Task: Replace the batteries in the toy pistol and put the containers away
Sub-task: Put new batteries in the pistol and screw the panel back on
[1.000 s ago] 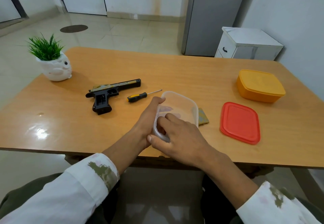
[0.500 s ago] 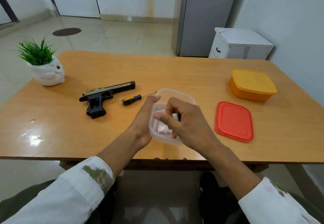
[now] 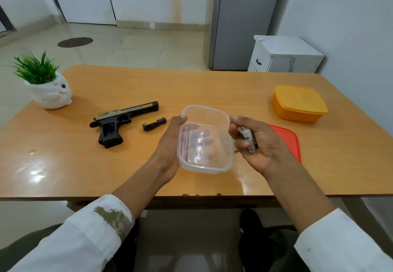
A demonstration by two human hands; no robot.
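The clear container [image 3: 205, 107] sat in the left hand [image 3: 170, 144], whose grip was closed on it — thumb hooked over the left rim, fingers showing through the plastic from underneath. Just right of the clear container the right hand [image 3: 265, 150] lay palm up, its grip curled round a small cluster of batteries [image 3: 247, 138], with the red lid [image 3: 291, 142] partly hidden behind that hand and the lidded orange container [image 3: 299, 105] farther right and beyond. Left of the clear container, on the counter [image 3: 191, 84], lay the screwdriver [image 3: 153, 122] and past it the toy pistol [image 3: 119, 120] — both apart from either hand.
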